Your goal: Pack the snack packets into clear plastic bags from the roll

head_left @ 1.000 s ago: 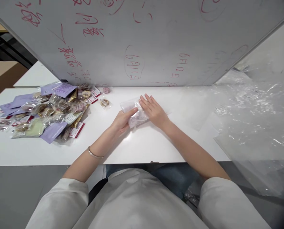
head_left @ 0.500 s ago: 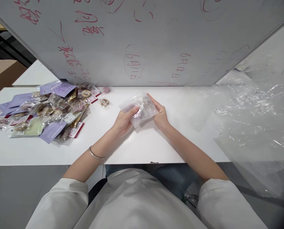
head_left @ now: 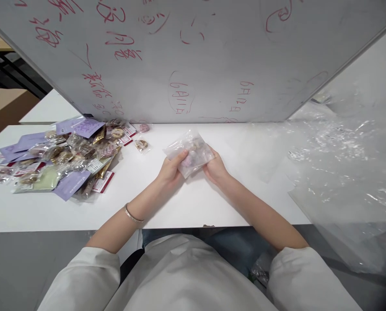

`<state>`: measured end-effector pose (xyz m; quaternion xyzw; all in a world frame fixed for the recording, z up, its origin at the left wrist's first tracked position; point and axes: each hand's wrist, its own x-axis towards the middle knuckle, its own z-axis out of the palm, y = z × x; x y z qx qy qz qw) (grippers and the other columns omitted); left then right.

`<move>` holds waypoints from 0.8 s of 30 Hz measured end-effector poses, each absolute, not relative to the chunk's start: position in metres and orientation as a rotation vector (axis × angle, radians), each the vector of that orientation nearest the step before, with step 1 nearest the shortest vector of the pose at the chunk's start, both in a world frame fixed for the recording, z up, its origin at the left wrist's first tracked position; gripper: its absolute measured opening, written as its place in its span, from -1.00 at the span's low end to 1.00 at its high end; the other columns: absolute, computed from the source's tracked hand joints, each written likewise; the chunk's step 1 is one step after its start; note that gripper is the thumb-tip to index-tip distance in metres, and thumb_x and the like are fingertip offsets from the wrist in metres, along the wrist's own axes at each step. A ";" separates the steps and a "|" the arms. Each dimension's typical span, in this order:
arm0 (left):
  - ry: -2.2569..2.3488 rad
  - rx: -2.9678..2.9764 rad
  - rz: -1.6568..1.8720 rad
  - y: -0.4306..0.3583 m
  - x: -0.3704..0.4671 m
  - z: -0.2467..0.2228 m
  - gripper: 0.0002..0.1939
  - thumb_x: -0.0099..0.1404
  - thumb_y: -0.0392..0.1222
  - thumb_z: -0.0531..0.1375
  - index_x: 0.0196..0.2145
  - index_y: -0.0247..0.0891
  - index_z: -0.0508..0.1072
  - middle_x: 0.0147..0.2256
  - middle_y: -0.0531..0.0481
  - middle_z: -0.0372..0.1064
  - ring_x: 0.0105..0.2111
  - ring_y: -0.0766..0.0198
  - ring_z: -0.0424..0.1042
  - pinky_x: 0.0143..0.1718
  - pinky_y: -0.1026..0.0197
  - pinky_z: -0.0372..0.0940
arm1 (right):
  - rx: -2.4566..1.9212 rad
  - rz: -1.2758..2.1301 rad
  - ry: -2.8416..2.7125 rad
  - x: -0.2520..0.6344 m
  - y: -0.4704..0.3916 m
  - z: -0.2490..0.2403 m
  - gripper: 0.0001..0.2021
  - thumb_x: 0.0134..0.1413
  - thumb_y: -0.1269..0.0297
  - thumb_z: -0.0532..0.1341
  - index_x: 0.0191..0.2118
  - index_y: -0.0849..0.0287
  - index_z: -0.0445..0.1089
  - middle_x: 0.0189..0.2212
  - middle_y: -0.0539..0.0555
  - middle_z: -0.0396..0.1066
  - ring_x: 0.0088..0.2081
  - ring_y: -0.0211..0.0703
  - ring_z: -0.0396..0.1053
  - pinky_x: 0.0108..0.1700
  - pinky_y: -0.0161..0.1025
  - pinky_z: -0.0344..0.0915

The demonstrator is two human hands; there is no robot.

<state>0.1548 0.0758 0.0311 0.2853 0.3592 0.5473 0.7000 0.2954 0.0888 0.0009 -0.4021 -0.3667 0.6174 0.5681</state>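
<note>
A clear plastic bag [head_left: 196, 157] with small pinkish and brownish pieces inside is held above the white table, between both hands. My left hand [head_left: 172, 169] pinches its left side, thumb on top and fingers underneath. My right hand [head_left: 216, 166] is wrapped under the bag's right edge; most of its fingers are hidden behind the plastic. Left of the hands, a small clear packet with a brown piece [head_left: 141, 145] and a pink wrapped piece [head_left: 144, 128] lie close to a heap of packets [head_left: 79, 149].
The heap includes purple pouches [head_left: 72, 183], a pale green pouch [head_left: 44, 179] and red-and-white labels [head_left: 102, 182]. A whiteboard [head_left: 212, 56] with red writing stands along the table's back. Large clear plastic sheets or bags [head_left: 342, 172] cover the right side and hang over the front edge. A cardboard box [head_left: 5, 106] is at far left.
My right fingers, earlier stretched along the bag's right edge, are now bent beneath it. The bag's top lies flatter, showing its contents more clearly. The camera view has tilted slightly upward.
</note>
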 end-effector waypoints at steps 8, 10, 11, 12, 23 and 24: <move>0.915 0.655 1.436 0.076 0.172 0.036 -0.69 0.19 -0.02 0.37 -0.15 -0.19 0.51 -0.11 -0.03 0.54 0.01 0.17 0.46 0.02 0.19 0.35 | -1.039 1.306 -0.992 0.273 0.070 0.002 -0.45 0.04 0.03 0.30 0.10 0.06 0.16 0.11 0.19 0.42 0.06 -0.02 0.47 -0.05 -0.08 0.49; 0.949 0.770 1.361 0.072 0.182 0.036 -0.66 0.22 0.01 0.35 -0.11 -0.18 0.49 -0.05 -0.05 0.51 0.06 0.14 0.42 0.03 0.19 0.32 | -1.114 1.262 -0.928 0.281 0.071 0.001 -0.45 -0.02 0.02 0.37 0.02 0.07 0.19 0.03 0.19 0.47 0.01 -0.04 0.49 -0.08 -0.12 0.50; 0.987 0.828 1.328 0.070 0.186 0.035 -0.65 0.24 0.02 0.33 -0.08 -0.16 0.47 0.00 -0.05 0.48 0.10 0.14 0.38 0.06 0.19 0.29 | -1.126 1.236 -0.899 0.291 0.075 0.002 -0.49 -0.02 0.01 0.37 -0.02 0.07 0.21 0.00 0.18 0.49 -0.02 -0.05 0.50 -0.09 -0.12 0.50; 1.029 0.881 1.300 0.069 0.188 0.032 -0.64 0.27 0.04 0.31 -0.04 -0.12 0.45 0.06 -0.04 0.44 0.15 0.15 0.34 0.09 0.19 0.26 | -1.130 1.189 -0.861 0.307 0.083 0.004 -0.52 0.00 0.00 0.36 -0.05 0.08 0.23 -0.03 0.17 0.51 -0.04 -0.06 0.51 -0.10 -0.13 0.50; 1.143 1.000 1.011 0.074 0.187 0.014 -0.60 0.34 0.17 0.16 -0.04 -0.15 0.42 -0.22 -0.01 0.45 -0.18 0.15 0.44 -0.13 0.13 0.30 | -1.178 0.374 -0.518 0.654 0.211 0.097 -0.59 0.29 0.39 -0.17 -0.05 0.18 0.40 0.03 0.19 0.45 0.09 -0.20 0.41 0.02 -0.11 0.42; 1.135 0.988 0.993 0.076 0.188 0.014 -0.59 0.33 0.18 0.17 -0.06 -0.16 0.43 -0.24 -0.01 0.45 -0.21 0.15 0.44 -0.16 0.12 0.31 | -1.215 0.346 -0.576 0.668 0.220 0.100 -0.57 0.31 0.42 -0.20 -0.03 0.21 0.40 0.03 0.21 0.45 0.10 -0.20 0.40 0.02 -0.12 0.42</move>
